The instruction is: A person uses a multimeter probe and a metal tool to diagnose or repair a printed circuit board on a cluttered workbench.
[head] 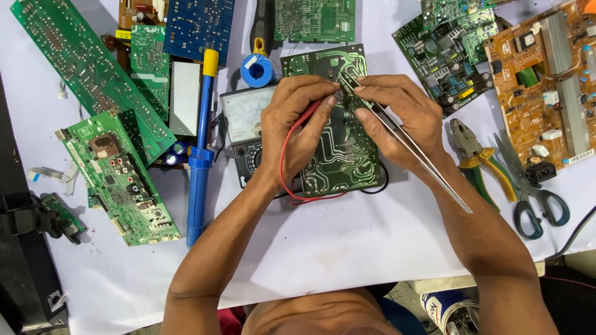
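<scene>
Green printed circuit board (338,124), solder side up, lying at centre of white table covering (347,242), partly over grey analogue multimeter (243,124).

Left hand (298,121) resting on board's left half, fingers curled around red-handled probe (313,111) with thin red lead (284,167) looping below the wrist; probe tip hidden under fingertips near board's upper edge.

Right hand (400,115) pinching long steel tweezers (403,139), tips set down at same upper spot, close to left fingertips.

Work judged in progress: both tools on the board, contact point itself not discernible. No component seen lifted clear. Blue desoldering pump with yellow cap (202,142) lying idle left of meter; blue solder reel (256,69) above meter untouched. Yellow-and-green-handled pliers (478,158) and dark-handled scissors (534,192) lying unused at right. Other green and orange boards around, unattended.
</scene>
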